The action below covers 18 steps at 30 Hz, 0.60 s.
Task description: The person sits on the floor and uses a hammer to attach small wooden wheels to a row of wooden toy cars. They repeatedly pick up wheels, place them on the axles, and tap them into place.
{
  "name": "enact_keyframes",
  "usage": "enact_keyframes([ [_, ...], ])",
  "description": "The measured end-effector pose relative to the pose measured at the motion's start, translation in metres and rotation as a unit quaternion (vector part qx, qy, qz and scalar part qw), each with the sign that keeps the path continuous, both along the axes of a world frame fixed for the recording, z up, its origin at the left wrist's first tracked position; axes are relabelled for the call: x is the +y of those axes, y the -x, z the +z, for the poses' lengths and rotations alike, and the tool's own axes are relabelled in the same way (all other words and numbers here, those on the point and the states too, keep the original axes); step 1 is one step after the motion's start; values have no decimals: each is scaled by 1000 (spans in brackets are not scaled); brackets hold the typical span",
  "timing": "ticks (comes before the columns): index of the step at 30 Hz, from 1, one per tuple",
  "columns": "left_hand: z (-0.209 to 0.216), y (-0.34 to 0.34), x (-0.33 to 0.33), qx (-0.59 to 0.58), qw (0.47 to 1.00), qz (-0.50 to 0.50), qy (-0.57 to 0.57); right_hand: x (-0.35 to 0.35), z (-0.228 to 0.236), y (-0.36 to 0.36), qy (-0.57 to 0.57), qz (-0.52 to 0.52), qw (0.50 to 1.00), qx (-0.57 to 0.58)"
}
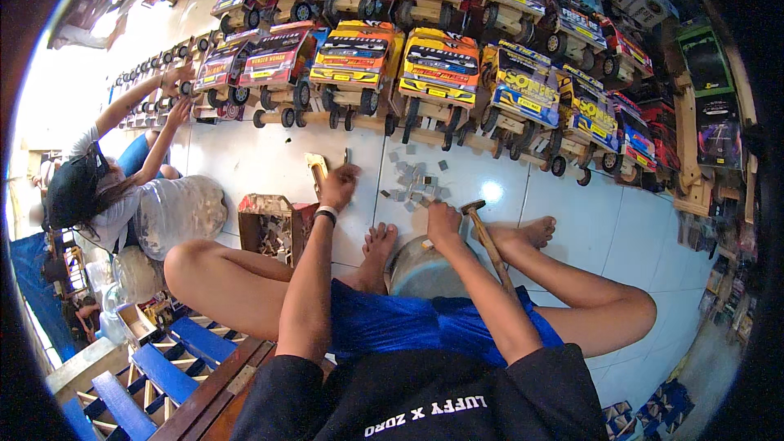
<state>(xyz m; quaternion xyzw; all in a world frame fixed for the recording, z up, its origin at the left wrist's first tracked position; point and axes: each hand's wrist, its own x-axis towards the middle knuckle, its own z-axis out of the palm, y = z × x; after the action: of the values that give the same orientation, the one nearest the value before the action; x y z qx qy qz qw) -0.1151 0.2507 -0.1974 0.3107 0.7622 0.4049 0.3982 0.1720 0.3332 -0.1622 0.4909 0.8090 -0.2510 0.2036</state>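
Beside the hammer [493, 253], the right hand [443, 223] has its fingers curled.

Left hand [339, 185]: fingers curled, near tan tool [316, 170]; contact unclear. Right hand [443, 222]: curled over grey round block [420, 273], contents hidden; hammer [492, 250] just beside. Small grey squares [418, 181] scattered on pale tiles [637, 233]. 2 rows of toy trucks [441, 65] beyond. Far left, co-worker [102, 216] with both arms stretched toward small wheels [165, 58].

Black short-sleeved shirt [425, 380], blue shorts [437, 322], pale wristband [326, 213]
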Motion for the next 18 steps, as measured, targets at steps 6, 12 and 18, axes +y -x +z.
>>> enact_keyframes([
  [6,10,-52,0,225,937,-220,150,15,21,-11,45,-53,994,90],
  [12,43,-75,0,191,934,-274,125,16,23,1,52,-96,954,278],
  [18,11,-73,7,264,941,-198,72,14,13,8,-8,-75,962,263],
])
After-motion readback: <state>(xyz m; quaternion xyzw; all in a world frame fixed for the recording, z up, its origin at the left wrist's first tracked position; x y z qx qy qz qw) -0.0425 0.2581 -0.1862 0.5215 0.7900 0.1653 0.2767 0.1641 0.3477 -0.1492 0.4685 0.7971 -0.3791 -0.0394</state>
